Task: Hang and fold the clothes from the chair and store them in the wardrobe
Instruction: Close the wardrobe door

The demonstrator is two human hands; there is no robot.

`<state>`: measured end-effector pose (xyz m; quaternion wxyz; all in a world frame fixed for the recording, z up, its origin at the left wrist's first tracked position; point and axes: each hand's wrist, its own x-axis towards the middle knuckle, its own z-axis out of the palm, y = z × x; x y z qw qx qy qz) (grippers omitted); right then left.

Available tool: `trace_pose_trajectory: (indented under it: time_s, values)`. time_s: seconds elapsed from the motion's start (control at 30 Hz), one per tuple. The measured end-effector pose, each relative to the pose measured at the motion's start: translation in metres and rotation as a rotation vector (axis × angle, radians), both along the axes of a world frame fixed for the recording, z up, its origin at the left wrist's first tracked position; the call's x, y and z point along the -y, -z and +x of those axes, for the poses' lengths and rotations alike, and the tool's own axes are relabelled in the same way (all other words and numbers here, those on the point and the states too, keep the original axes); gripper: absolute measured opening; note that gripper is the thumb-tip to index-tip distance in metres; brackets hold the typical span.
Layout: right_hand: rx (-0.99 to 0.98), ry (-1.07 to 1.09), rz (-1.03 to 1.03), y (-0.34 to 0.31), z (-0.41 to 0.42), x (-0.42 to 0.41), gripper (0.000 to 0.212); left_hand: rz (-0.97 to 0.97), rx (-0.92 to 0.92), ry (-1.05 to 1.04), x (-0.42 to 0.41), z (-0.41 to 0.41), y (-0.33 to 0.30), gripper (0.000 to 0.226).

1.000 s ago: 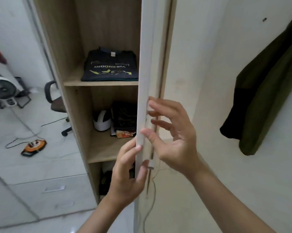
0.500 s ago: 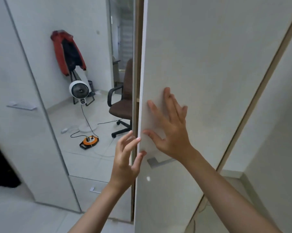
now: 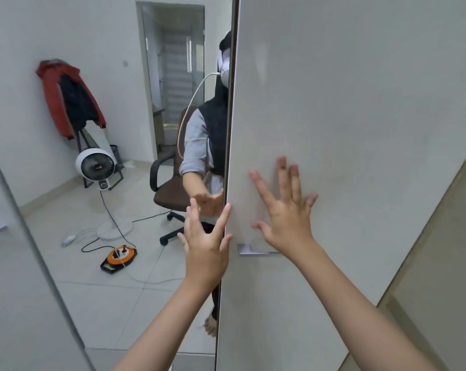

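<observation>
My right hand lies flat against the pale grey wardrobe door panel, fingers spread wide and holding nothing, with the heel of the palm just above the small silver metal handle. My left hand is open too – fingers fanned out, its thumb side touching the door's left edge, nothing gripped in it.

Left of that edge is a tall mirror panel, and what I see of the room is a reflection in it. The brown office chair with black armrests and wheeled base stands on the pale tiled floor; from here I cannot tell whether any clothes lie on it, as my own reflection covers part of it. The inside of the wardrobe is hidden behind the door.

Farther back in the reflection a red and black jacket hangs over a stand, with a round white fan below it. An orange and black cable reel sits on the floor, a black cord running from it toward the fan – white cables lie coiled near it.
</observation>
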<state>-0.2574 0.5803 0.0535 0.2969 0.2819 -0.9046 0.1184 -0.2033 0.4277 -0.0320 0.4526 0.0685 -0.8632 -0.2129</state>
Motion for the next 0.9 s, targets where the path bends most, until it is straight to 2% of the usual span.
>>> trace_pose_trajectory:
  time_s: [0.23, 0.6, 0.9]
  values:
    - [-0.038, 0.034, -0.019, 0.005, -0.014, 0.008, 0.124, -0.017, -0.111, 0.045, 0.006, -0.022, 0.012, 0.072]
    - [-0.011, 0.049, -0.07, 0.004, -0.022, 0.017, 0.122, 0.105, -0.077, -0.115, -0.005, -0.039, 0.007, 0.08]
    - [-0.088, 0.011, -0.068, 0.006, -0.012, 0.012, 0.124, -0.034, -0.061, -0.055, 0.003, -0.016, 0.008, 0.067]
